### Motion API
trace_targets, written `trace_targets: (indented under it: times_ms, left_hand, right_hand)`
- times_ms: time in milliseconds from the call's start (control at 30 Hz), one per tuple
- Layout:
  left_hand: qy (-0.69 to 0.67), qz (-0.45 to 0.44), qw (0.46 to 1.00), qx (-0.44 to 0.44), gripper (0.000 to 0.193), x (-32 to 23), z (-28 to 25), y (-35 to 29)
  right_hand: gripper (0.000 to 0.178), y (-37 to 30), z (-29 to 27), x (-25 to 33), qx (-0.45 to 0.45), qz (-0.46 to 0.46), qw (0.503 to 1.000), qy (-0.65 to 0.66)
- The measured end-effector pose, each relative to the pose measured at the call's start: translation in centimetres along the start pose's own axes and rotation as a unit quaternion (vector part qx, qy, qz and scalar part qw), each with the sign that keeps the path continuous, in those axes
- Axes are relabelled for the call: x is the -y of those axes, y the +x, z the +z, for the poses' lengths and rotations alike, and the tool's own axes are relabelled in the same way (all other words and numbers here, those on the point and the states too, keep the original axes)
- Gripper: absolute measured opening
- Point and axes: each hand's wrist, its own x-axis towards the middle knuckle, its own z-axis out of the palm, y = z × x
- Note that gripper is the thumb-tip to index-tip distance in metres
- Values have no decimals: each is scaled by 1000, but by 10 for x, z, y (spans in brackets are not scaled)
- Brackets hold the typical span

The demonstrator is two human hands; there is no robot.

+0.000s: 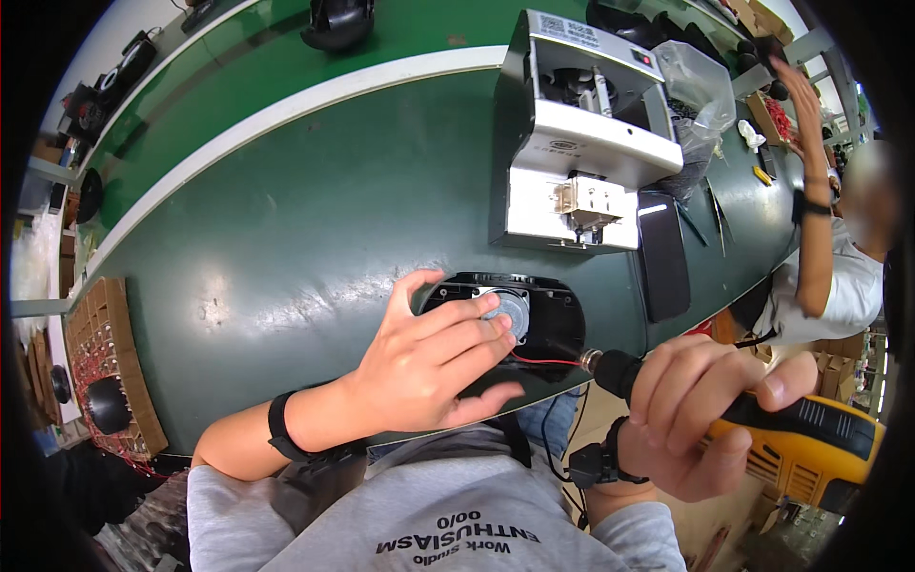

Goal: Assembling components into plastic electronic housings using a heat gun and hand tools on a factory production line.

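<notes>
**Hands on a black housing at a green bench**

At the near edge of a dark green bench [315,219], seen from above by a head-worn camera, a person works with both bare hands. Their left hand [419,367] lies flat on a black plastic housing [548,319], fingers [457,315] spread and pressing down on it, the fingertips reaching a round silver motor [513,313] set in the middle of the housing. A thin red wire [543,360] runs along the housing's near side. A black band circles the left wrist.

Their right hand [701,419] is wrapped tight around a powered screwdriver [810,434] with an orange and black body, fingers curled closed on the grip. It lies nearly level, its black nose [610,367] pointing left, just beside the housing's right near edge; whether the tip touches cannot be told. A black strap sits on the right wrist too.

Behind the housing, farther back on the bench, stands a grey and white boxy machine [581,143]. A dark flat phone [664,253] lies to its right, and a clear plastic bag [701,91] rests behind that. At far right another person [829,257] in a white shirt raises an arm. On the left, a cardboard tray [110,372] holds red-wired parts.
</notes>
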Motion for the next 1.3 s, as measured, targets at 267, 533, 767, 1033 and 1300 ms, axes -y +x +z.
trace_targets:
  times_ms: [267,533,767,1033,1300]
  left_hand:
    - [99,-42,985,135,23,-19,-21,47]
    - [143,-58,954,256,13,-16,-15,66]
    - [108,-18,950,291,10,-13,-6,72]
    - [-16,-73,979,189,9,-1,-11,58]
    - [-247,-101,959,95,10,10,-15,58]
  right_hand:
    - [43,-7,9,5,-80,78,993,48]
    - [37,-16,4,-3,-82,51,994,45]
    - [31,-16,-1,1,-87,41,994,51]
    - [32,-3,0,11,-92,22,993,68]
    - [41,25,12,43,-99,-23,989,104]
